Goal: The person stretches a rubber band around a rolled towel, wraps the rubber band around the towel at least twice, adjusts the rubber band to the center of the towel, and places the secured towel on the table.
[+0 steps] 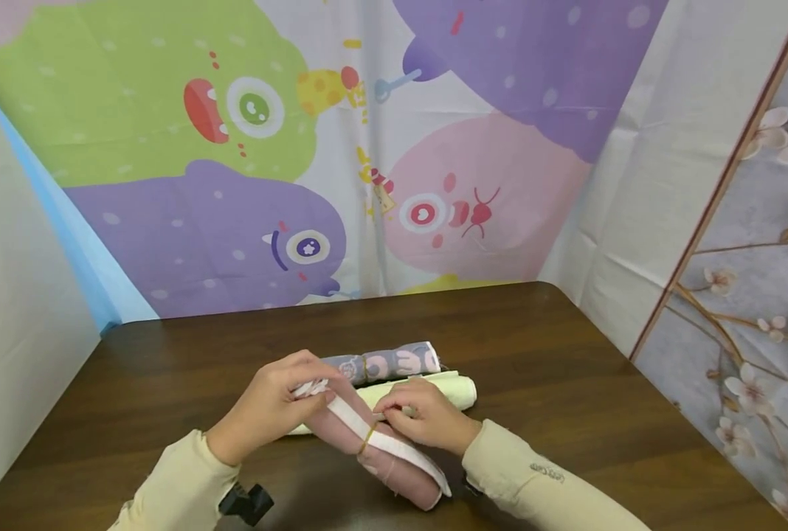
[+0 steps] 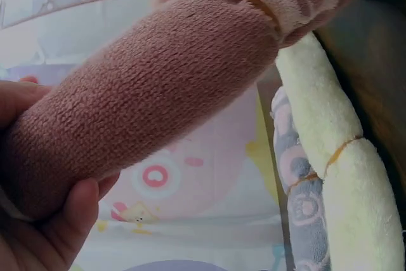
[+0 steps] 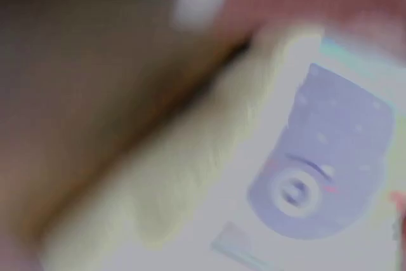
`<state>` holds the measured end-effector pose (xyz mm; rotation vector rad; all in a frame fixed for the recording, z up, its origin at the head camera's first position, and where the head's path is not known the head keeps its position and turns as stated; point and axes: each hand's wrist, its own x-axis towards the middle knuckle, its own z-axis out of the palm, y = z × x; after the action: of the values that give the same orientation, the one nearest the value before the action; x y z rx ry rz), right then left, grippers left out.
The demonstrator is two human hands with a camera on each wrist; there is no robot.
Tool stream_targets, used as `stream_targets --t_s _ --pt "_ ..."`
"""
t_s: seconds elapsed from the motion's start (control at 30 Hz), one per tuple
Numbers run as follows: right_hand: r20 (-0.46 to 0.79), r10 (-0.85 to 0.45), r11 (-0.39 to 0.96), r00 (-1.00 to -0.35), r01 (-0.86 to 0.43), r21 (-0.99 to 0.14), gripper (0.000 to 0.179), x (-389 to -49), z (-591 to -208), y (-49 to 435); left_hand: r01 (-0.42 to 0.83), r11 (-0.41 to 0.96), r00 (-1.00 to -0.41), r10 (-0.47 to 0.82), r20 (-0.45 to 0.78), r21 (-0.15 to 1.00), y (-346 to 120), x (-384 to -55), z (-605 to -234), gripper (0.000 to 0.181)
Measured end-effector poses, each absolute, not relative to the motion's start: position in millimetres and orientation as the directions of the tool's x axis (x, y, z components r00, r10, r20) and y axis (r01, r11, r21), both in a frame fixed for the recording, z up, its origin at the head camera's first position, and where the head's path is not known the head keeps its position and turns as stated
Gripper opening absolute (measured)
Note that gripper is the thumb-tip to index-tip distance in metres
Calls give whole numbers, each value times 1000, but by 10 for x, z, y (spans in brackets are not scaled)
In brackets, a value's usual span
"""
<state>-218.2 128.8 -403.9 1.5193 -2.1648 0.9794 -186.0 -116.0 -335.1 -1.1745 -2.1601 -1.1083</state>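
A rolled pink towel [image 1: 341,424] with a white edge strip slants across the front of the table, a thin rubber band [image 1: 367,438] around its middle. My left hand [image 1: 281,398] grips its upper left end, thumb on the white strip; in the left wrist view, fingers [image 2: 79,211] wrap that end. My right hand [image 1: 427,414] is beside the middle of the roll, its bent fingertips close to the band; whether they pinch it I cannot tell. Behind lie a rolled pale yellow towel [image 1: 457,391] and a rolled grey towel with pink patterns [image 1: 394,361], both banded.
The dark wooden table [image 1: 533,339] carries the rolls. A cloth printed with cartoon monsters [image 1: 254,243] hangs along its far edge. White sheets stand at both sides, and a flower-patterned panel [image 1: 752,295] is at the right.
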Motion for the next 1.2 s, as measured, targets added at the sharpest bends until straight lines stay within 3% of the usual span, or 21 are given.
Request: stream_targets --t_s 0.07,0.13,0.2,0.33,0.5,0.73,0.87,0.97,1.03,1.2 --pt "701 -703 203 -115 -978 44 15 -2164 -3980 1315 815 317 -578 486 655 485 -1171 -1866 -3354 26" --pt "685 -724 208 81 -921 329 14 -2131 -3920 1322 792 319 -608 482 631 520 -1173 -1868 -3351 21" --pt "628 -761 200 161 -863 464 15 -2085 -3874 1319 777 318 -626 478 616 543 -1165 -1870 -3350 19" --pt "505 -835 192 218 -744 640 16 -1982 -3838 1293 772 292 -626 503 596 564 -1140 -1853 -3355 18" --pt "440 -873 198 211 -671 715 16 -1911 -3838 1223 795 273 -594 530 605 542 -1099 -1860 -3341 17" --pt "501 -864 363 45 -634 683 11 -1693 -3845 1029 798 301 -598 497 629 522 -1098 -1853 -3354 18" --pt "499 -862 455 -91 -575 681 10 -1594 -3853 986 815 285 -576 494 651 504 -1094 -1875 -3375 20" --pt "505 -850 495 -149 -551 671 11 -1604 -3853 969 829 262 -553 508 660 493 -1084 -1891 -3379 20" --pt "502 -855 484 -129 -546 684 14 -1628 -3861 957 843 243 -532 514 673 480 -1085 -1895 -3378 20" --pt "425 -905 370 -6 -506 780 40 -1656 -3874 947 864 192 -495 498 712 466 -1105 -1886 -3355 24"
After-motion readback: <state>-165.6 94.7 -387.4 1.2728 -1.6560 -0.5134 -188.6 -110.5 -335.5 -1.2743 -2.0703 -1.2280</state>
